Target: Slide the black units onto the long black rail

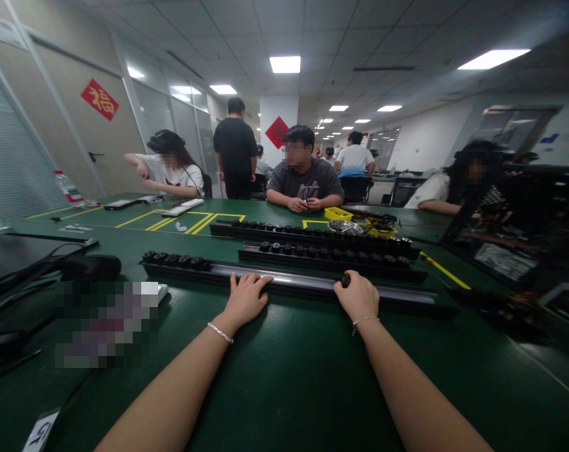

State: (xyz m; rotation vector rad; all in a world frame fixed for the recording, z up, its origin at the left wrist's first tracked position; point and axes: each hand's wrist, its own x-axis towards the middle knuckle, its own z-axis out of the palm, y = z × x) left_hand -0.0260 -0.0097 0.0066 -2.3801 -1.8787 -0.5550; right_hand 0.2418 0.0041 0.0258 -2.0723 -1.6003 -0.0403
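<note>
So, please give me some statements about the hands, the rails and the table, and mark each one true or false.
1. The left hand lies flat on the near rail. True.
2. The right hand holds a yellow tray. False: it is at a small black knob on the near rail; the yellow tray sits far across the table.
3. Black knobs fill the near rail's left end. True.
4. The table is red. False: it is green.
5. Both wrists are bare. False: each wears a thin bracelet.
</note>
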